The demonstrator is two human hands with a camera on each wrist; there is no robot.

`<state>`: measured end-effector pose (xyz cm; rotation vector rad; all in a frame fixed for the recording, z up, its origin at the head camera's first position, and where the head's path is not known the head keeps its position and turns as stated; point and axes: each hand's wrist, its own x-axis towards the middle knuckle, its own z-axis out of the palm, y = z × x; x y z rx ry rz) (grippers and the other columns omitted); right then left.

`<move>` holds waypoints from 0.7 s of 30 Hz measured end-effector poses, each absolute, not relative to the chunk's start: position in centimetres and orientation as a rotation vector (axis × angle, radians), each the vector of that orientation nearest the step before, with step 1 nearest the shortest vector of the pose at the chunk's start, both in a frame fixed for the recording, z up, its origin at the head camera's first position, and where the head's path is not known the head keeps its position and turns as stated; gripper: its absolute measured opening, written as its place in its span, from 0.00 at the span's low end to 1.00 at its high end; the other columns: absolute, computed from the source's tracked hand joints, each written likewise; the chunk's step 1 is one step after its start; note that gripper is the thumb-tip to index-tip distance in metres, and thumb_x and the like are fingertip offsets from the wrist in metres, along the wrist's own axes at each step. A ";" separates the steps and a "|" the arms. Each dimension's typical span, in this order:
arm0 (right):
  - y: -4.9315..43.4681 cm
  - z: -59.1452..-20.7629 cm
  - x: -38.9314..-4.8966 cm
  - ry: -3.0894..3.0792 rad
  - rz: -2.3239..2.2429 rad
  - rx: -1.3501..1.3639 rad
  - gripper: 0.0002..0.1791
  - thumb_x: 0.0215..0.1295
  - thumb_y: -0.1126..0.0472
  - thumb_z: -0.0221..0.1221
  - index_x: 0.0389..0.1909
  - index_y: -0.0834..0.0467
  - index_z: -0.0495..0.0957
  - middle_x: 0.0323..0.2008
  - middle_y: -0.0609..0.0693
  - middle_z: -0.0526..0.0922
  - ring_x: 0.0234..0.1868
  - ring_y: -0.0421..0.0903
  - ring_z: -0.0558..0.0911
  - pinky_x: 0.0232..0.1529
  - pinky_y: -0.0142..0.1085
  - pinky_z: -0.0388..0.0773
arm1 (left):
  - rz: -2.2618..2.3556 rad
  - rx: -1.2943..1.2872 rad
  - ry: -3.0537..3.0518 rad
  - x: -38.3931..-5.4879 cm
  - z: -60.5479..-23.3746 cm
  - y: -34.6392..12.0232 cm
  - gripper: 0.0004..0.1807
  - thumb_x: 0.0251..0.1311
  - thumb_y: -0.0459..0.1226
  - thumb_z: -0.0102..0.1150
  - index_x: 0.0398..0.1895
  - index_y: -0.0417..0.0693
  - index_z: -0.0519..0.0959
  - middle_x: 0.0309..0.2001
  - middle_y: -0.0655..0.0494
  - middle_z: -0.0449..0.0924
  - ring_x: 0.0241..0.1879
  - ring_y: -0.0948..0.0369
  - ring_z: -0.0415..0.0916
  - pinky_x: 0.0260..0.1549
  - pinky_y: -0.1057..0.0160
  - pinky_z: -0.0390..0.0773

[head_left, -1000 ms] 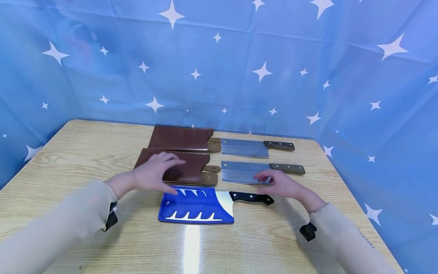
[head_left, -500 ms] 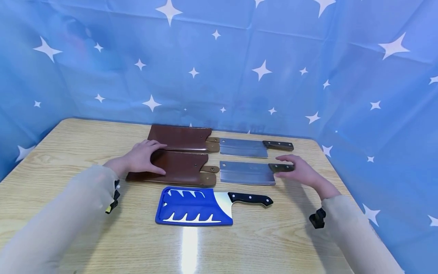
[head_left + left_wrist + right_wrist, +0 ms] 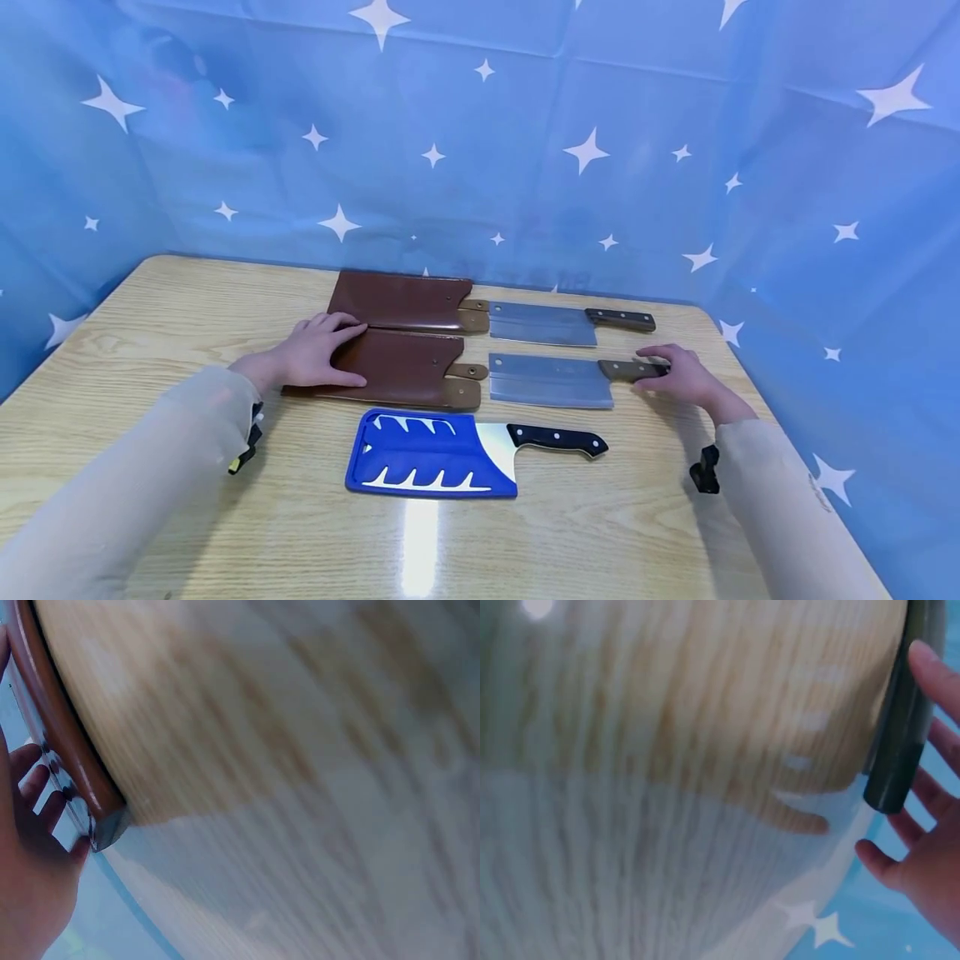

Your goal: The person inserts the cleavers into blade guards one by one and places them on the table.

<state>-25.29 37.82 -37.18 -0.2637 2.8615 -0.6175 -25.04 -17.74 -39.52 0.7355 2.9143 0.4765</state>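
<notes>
Two cleavers with grey blades lie one behind the other, each beside a brown sheath. My left hand [image 3: 313, 354] rests over the left end of the nearer sheath [image 3: 401, 367], thumb across its face and fingers along its back edge. In the left wrist view, the fingers [image 3: 34, 772] lie beside this sheath [image 3: 67, 712]. My right hand [image 3: 681, 372] is around the end of the nearer cleaver's [image 3: 551, 381] handle, thumb and fingers on opposite sides. In the right wrist view, the fingers [image 3: 934, 791] are spread beside the dark handle [image 3: 901, 742], not closed round it.
Behind lie the far sheath [image 3: 401, 302] and the far cleaver [image 3: 542, 323]. In front is a black-handled cleaver [image 3: 557, 438] in a blue blade cover [image 3: 427, 454]. The wooden table [image 3: 247, 533] meets a blue star-patterned cloth [image 3: 495, 192] at the back.
Both hands have moved away from the blue-covered cleaver: the left back onto the nearer sheath, the right back and rightward to the nearer cleaver's handle. The cleavers and sheaths appear in the same places.
</notes>
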 end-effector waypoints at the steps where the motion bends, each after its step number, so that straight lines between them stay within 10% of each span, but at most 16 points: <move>1: 37.9 -37.3 -25.3 2.867 -0.613 -0.264 0.33 0.57 0.55 0.64 0.59 0.68 0.69 0.60 0.73 0.63 0.61 0.71 0.58 0.56 0.62 0.58 | 0.471 0.739 2.911 -25.0 -39.5 -17.7 0.51 0.47 0.63 0.61 0.69 0.43 0.60 0.66 0.43 0.58 0.66 0.44 0.52 0.60 0.37 0.51; 14: 40.0 -37.7 -25.1 2.809 -0.795 -0.128 0.34 0.55 0.45 0.64 0.57 0.63 0.72 0.56 0.64 0.71 0.47 0.51 0.72 0.43 0.37 0.69 | 0.343 0.790 2.706 -24.2 -37.9 -18.5 0.68 0.29 0.66 0.69 0.73 0.42 0.49 0.72 0.39 0.43 0.70 0.38 0.42 0.63 0.34 0.45; 21: 40.7 -37.7 -24.5 2.708 -0.885 -0.091 0.38 0.59 0.45 0.61 0.62 0.67 0.66 0.65 0.69 0.60 0.61 0.63 0.65 0.53 0.50 0.69 | 0.338 0.726 2.640 -24.1 -37.5 -18.9 0.70 0.28 0.62 0.72 0.74 0.44 0.46 0.71 0.40 0.44 0.68 0.37 0.42 0.58 0.29 0.48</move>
